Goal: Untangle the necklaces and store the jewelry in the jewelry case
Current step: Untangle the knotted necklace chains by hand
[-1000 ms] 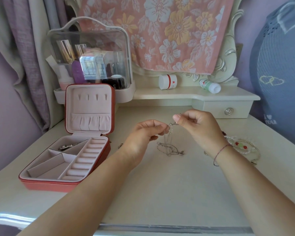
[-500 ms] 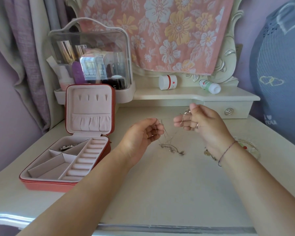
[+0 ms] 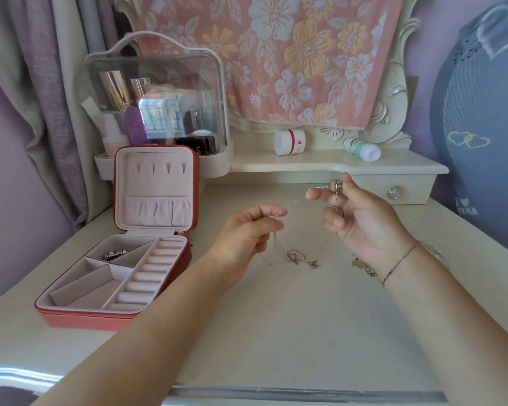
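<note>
A thin silver necklace chain (image 3: 277,213) is held up above the white table (image 3: 276,332) by two bare hands. The chain is pinched by the left hand (image 3: 247,230) between the thumb and the curled fingers. A small round silver bead (image 3: 336,185) on the chain is pinched by the right hand (image 3: 361,221) at the tips of the thumb and fingers, while one finger is stuck out to the left. The chain is stretched from one hand to the other, and loops of it hang down. A little knot of chain with tiny silver charms (image 3: 294,256) is seen lying on the table between the hands. A thin purple thread band (image 3: 399,263) is worn on the right wrist, and small gold charms (image 3: 357,263) lie just beside that wrist.

An open red jewelry case with soft pink lining (image 3: 79,313) is set on the left side of the table, well apart from the chain. Its lid stands up straight. A shiny silver piece (image 3: 121,253) is kept in the back left part of the case; what it is cannot be told.

Behind the case, a clear plastic box of makeup (image 3: 159,92) is placed. A pink cloth with big flowers (image 3: 276,54) is hung at the back. On the shelf below it, a white jar with a red stripe (image 3: 289,142) and a small white bottle (image 3: 362,149) are laid on their sides.
</note>
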{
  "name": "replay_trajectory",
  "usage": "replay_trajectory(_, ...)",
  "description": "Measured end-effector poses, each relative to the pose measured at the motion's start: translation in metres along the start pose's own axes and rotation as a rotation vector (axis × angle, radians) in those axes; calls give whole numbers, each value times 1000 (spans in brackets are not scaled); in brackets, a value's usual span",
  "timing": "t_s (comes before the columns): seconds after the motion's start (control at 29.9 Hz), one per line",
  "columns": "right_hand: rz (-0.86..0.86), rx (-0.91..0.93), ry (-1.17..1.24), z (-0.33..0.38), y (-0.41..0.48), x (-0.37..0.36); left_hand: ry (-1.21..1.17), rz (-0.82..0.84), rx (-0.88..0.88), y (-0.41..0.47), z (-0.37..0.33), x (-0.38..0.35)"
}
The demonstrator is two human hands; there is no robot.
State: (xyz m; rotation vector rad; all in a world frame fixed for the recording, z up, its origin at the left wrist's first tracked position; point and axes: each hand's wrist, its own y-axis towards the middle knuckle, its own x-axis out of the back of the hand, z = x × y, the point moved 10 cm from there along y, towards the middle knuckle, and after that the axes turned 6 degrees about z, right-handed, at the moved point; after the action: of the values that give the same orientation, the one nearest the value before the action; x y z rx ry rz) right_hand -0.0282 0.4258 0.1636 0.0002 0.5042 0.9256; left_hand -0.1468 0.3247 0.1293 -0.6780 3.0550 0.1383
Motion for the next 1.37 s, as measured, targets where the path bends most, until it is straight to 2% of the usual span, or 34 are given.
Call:
replay_trajectory(0.1, 16, -11, -26, -2, 1, 0, 71, -17, -11, -1, -2, 0)
replay_trajectory(0.23, -11, -28, -59, -4, 2, 5, 47, -14, -20, -3, -5, -1)
replay_trajectory(0.43, -95, -184, -18, -27, 1, 19, 37, 19, -33, -3, -7, -5)
replay_trajectory(0.53, -40, -188, -65, -26, 0, 13, 84, 20, -56, -2, -7, -4)
replay_trajectory(0.6, 14, -140, -258, -22, 1, 9, 108, 23, -77, -2, -7, -3)
replay_trajectory(0.74, 70, -45, -974, -17, -3, -6, 104, 32, -106, -2, -9, -3)
replay_trajectory(0.8, 56, -15, -1108, -18, -4, -10, 77, 38, -111, -2, -10, -3)
replay_trajectory(1.04, 14, 153, -1068, -7, -5, -24, -54, 77, -108, -2, -10, -6)
replay_trajectory(1.37, 52, 159, -1024, -7, -4, -28, -147, 131, -62, -1, -6, -8)
